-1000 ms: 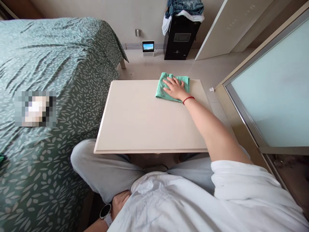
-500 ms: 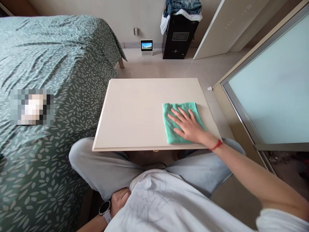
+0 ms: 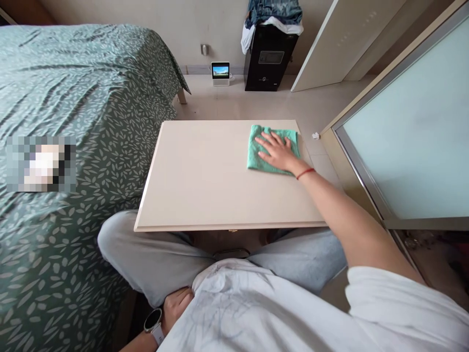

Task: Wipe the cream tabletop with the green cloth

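My right hand (image 3: 277, 150) lies flat on a folded green cloth (image 3: 255, 155), its fingers spread and pressing it against the tabletop. The cloth sits at the far right part of a small cream table (image 3: 198, 181). A red string circles my right wrist. Down at my lap, my left hand (image 3: 176, 305) rests against my thigh beside the white shirt, with a watch (image 3: 153, 320) on its wrist. Its fingers are curled, and their tips are hidden, so what they may hold does not show.
A bed with a green leaf-patterned cover (image 3: 110, 122) stands at the left. Beyond the table are a small screen device (image 3: 220, 73) and a black cabinet (image 3: 267, 61) topped with clothes. A frosted sliding door (image 3: 410, 127) is at the right. Crumpled white paper (image 3: 315, 136) lies on the floor.
My right hand has slid the green cloth away from me, from the table's near right part to its far right part. My left hand stays at my lap.
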A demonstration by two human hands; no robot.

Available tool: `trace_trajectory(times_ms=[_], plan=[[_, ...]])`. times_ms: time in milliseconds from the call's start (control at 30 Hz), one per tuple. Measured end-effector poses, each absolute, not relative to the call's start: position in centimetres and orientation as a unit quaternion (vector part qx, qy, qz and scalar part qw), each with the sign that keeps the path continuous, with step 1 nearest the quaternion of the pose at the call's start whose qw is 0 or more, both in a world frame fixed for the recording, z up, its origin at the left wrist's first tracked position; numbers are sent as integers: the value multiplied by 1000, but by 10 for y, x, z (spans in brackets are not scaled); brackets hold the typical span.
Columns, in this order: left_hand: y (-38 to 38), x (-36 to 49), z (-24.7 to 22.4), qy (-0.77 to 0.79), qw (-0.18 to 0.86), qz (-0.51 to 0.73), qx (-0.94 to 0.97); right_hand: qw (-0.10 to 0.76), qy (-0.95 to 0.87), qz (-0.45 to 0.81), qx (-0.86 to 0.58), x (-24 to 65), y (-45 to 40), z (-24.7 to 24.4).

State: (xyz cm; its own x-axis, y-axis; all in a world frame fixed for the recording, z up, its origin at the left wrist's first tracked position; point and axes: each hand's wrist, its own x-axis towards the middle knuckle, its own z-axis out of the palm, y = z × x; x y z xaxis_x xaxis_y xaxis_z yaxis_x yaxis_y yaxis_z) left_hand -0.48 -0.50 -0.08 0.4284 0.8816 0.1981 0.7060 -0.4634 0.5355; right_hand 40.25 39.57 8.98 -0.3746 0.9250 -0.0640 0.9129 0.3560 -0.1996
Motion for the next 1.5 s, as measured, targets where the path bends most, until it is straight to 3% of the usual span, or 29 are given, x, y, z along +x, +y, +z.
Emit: trace_trajectory(times_ms=[167,333,500,700,833,967,1267,1500], plan=[[-6,-4,3,499,193,226,814,47,-774,112,-622,394,478,98],[-7,-4,1,504,179,232,812,38,-780,101,-616,394,470,99],[-7,-5,-5,492,184,241,816,0,-800,71,-596,406,382,95],[-5,-1,5,503,200,233,808,51,-847,13,-529,455,207,72],[-2,-1,9,499,213,203,815,65,-847,-11,-528,475,151,64],[-1,-1,8,488,199,204,825,46,-826,24,-562,479,196,67],[-1,0,6,490,174,238,820,72,-724,101,-679,471,421,89],[0,-3,5,483,173,241,824,76,-699,107,-703,459,462,104]])
